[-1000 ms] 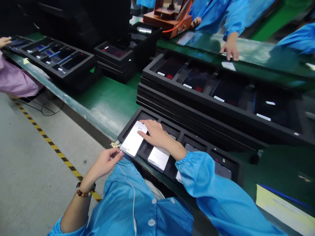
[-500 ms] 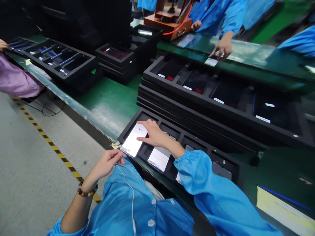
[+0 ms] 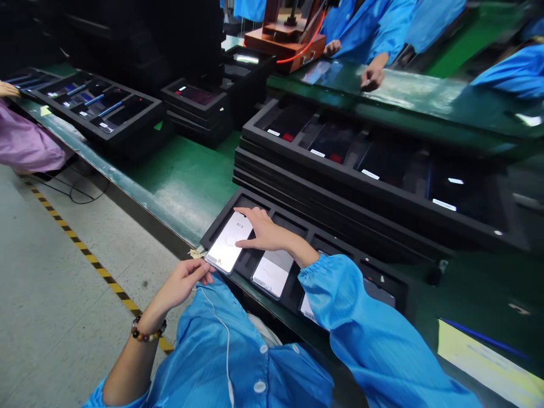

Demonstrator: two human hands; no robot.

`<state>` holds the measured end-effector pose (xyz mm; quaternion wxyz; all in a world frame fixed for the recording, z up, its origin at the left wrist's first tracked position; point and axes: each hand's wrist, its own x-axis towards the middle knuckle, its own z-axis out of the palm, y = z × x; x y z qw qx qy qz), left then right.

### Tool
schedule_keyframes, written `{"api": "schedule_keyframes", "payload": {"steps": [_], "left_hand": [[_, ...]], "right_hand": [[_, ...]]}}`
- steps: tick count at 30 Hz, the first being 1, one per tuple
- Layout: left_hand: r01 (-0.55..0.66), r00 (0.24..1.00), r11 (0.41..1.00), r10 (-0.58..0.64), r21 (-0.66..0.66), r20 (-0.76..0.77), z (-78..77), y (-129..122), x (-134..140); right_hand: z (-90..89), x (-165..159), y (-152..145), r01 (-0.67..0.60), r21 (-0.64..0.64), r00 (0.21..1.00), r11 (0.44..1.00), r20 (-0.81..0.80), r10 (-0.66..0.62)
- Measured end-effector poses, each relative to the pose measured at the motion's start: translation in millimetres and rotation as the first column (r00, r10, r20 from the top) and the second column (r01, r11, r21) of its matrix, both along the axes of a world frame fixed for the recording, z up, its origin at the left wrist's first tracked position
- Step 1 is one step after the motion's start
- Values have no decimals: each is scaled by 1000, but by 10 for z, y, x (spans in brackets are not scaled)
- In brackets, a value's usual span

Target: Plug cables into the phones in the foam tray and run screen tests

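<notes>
A lit smartphone (image 3: 227,249) with a white screen lies tilted at the left end of a black foam tray (image 3: 212,233). My right hand (image 3: 266,229) reaches over its right side, thumb and index finger spread apart, the index near the top edge and the thumb over the screen. Just below the phone's lower left corner is my left hand (image 3: 191,277), its fingers curled together with the thumb against them; what they hold, if anything, is hidden. A second smartphone (image 3: 272,275) with a pale screen lies in the neighbouring slot. My right sleeve partly covers further phones.
Behind the tray stands a stack of black trays (image 3: 289,184) with dark phones in the top one. More phone trays (image 3: 131,122) stand at the left. Yellow paper (image 3: 488,357) lies at the right. A co-worker's hand (image 3: 373,73) rests across the bench, near a wooden-based press (image 3: 280,45).
The view has shifted slightly. The co-worker's hand across the bench has closed up, and the white card under it no longer shows. My own hands keep nearly the same pose at the phone.
</notes>
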<state>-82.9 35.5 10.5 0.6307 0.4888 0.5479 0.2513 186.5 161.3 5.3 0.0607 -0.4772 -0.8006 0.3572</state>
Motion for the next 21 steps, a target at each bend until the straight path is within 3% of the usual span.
{"api": "schedule_keyframes", "payload": {"steps": [6, 14, 21], "left_hand": [[-4, 1000, 1000, 4, 4, 7, -19, -8, -3], [-17, 1000, 1000, 17, 8, 20, -34, 1, 2], [9, 1000, 1000, -9, 10, 6, 4, 1, 2]], "right_hand": [[-26, -93, -13, 36, -7, 999, 999, 25, -36], [-16, 149, 119, -101, -92, 994, 991, -59, 96], [-1, 158, 156, -101, -131, 993, 986, -72, 92]]}}
